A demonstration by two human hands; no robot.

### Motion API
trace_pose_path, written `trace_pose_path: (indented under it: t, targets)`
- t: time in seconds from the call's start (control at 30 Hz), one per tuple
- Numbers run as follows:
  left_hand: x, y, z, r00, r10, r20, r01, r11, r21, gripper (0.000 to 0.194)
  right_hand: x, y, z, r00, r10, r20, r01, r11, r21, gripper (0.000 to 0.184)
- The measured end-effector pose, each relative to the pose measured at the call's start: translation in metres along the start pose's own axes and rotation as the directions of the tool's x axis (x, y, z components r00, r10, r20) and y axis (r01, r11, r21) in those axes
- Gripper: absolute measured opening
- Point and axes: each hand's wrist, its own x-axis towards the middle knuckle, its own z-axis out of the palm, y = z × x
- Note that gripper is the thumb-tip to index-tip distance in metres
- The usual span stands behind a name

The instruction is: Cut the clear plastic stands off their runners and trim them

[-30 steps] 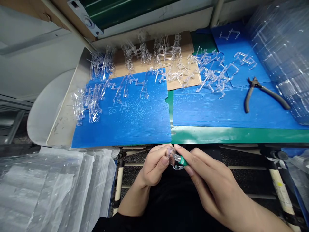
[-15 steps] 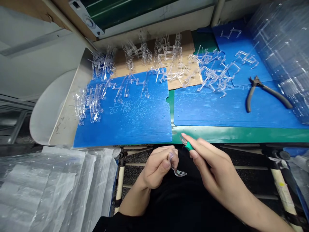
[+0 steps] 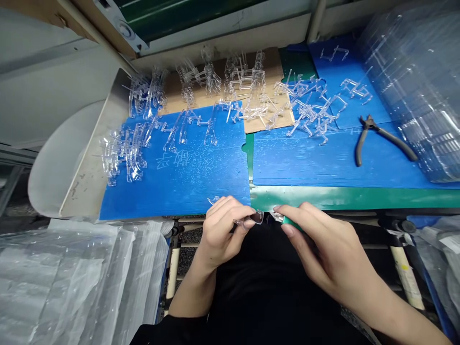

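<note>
My left hand [image 3: 224,230] pinches a clear plastic part [image 3: 258,217] between thumb and fingers. One curved end points right, and another clear end shows beyond the knuckles. In my right hand [image 3: 319,239] is a small green-handled knife [image 3: 287,221], its metal tip facing the plastic part. A narrow gap appears between tip and part; whether they touch I cannot tell. Both hands are at the table's front edge. Similar clear plastic parts [image 3: 134,153] lie in a row on the left blue sheet [image 3: 208,177], with more tangled clear pieces [image 3: 312,115] at right.
Dark-handled side cutters [image 3: 370,125] lie open on the right blue sheet [image 3: 305,165]. Clear plastic trays [image 3: 427,96] are stacked at far right. Brown cardboard [image 3: 287,117] lies at the back under more parts. Wrapped bundles [image 3: 89,268] stand at lower left.
My left hand has risen and turned, so the plastic part's curved end now points right toward the knife. The knife has swung flatter. The whole view has shifted slightly.
</note>
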Motion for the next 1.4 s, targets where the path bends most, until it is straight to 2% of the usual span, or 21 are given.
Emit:
trace_pose_path:
  t: [0.33,0.63,1.17,1.4]
  targets:
    - [-0.001,0.006,-0.005,1.000,0.027,0.008,-0.028,0.999,0.024,0.012,-0.006,-0.005,-0.002,0.998,-0.048,0.043,0.051,0.996,-0.078,0.028]
    - [-0.001,0.008,-0.005,0.999,0.040,0.008,-0.041,0.997,0.059,0.011,-0.006,-0.008,-0.005,0.996,-0.019,0.086,0.018,1.000,0.007,0.023]
    - [-0.004,0.011,-0.006,0.998,-0.001,0.057,0.001,1.000,-0.003,0.010,-0.005,-0.008,-0.004,0.999,-0.009,0.039,0.011,0.998,-0.054,0.021]
    - [-0.003,0.008,-0.005,0.999,-0.001,0.054,-0.001,1.000,0.029,0.007,0.000,-0.005,0.001,0.999,0.025,0.021,-0.022,0.995,-0.096,0.025]
